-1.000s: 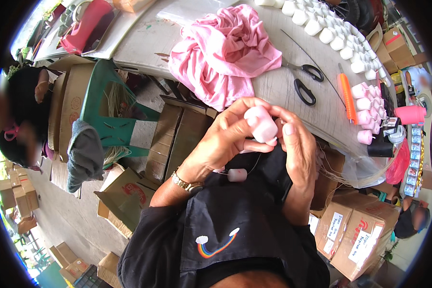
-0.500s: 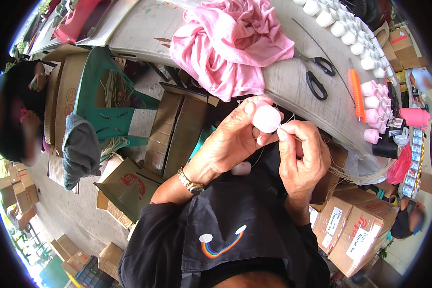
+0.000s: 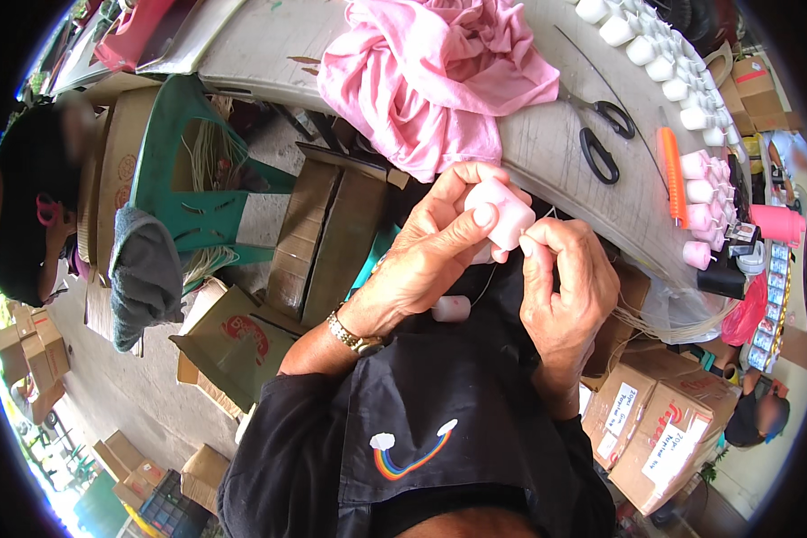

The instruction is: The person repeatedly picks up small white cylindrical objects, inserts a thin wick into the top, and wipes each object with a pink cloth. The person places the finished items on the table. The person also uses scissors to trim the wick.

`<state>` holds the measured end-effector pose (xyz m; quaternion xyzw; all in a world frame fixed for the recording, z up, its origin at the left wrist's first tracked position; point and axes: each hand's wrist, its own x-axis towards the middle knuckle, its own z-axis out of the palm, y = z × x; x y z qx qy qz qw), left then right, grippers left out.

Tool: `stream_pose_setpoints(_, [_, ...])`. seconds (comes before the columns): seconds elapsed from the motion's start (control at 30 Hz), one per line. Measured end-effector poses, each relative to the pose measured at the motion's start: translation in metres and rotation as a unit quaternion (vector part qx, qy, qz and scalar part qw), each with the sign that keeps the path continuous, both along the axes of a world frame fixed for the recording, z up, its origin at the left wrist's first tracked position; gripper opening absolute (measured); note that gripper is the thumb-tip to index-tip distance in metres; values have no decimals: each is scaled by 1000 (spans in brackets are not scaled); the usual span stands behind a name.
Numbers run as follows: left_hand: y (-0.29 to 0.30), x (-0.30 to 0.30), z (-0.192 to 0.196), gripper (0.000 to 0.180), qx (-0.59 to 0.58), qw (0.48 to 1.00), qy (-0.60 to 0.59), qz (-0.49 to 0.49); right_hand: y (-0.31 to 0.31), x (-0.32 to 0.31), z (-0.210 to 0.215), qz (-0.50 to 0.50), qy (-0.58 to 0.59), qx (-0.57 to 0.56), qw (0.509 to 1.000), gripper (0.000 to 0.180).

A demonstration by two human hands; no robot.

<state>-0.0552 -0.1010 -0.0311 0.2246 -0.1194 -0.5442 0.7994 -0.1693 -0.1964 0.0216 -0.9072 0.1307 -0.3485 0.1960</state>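
Note:
My left hand (image 3: 435, 247) holds a short pale pink candle (image 3: 502, 212), thumb on its side and fingers wrapped behind it. The candle lies tilted, with one end toward my right hand. My right hand (image 3: 569, 287) pinches thumb and forefinger at that end, on what looks like the wick; the fingertips hide most of it. A second pink candle (image 3: 451, 308) rests on my dark apron (image 3: 421, 394), below my left wrist. A thin pale thread runs near it.
On the table (image 3: 565, 143) lie a crumpled pink cloth (image 3: 430, 81), black-handled scissors (image 3: 608, 143) and an orange cutter knife (image 3: 671, 177). White candles (image 3: 659, 67) and pink candles (image 3: 701, 193) stand in rows at right. Cardboard boxes (image 3: 663, 430) and a green chair (image 3: 188, 188) flank me. Another person (image 3: 36, 206) is at far left.
My left hand has turned the candle, so its side shows now instead of its round end. My right hand keeps its pinch at the candle's end. The person at left has shifted.

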Motion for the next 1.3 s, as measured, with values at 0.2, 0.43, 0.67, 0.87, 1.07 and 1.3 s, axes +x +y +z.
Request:
stream_pose_setpoints(0.2, [2, 2, 6, 43, 30, 999, 33, -16, 1, 1, -2, -12, -17, 132, 991, 12])
stream_pose_setpoints(0.43, [-7, -8, 1, 40, 10, 995, -31, -92, -2, 6, -11, 0, -93, 190, 977, 10])
stream_pose_setpoints(0.67, [-9, -8, 3, 23, 52, 988, -127, -77, -26, -2, -5, -11, -92, 190, 977, 6])
stream_pose_setpoints(0.87, [-6, -11, 5, 17, 171, 970, -174, -10, -99, 17, -2, -158, 30, -118, 980, 13])
stream_pose_setpoints(1.07, [-18, -7, 0, 21, 100, 977, -188, -12, -87, -21, -21, -235, 157, -149, 947, 28])
stream_pose_setpoints(1.3, [-23, -7, -7, 21, 105, 973, -206, -22, -64, -50, -12, -326, 226, -248, 884, 29])
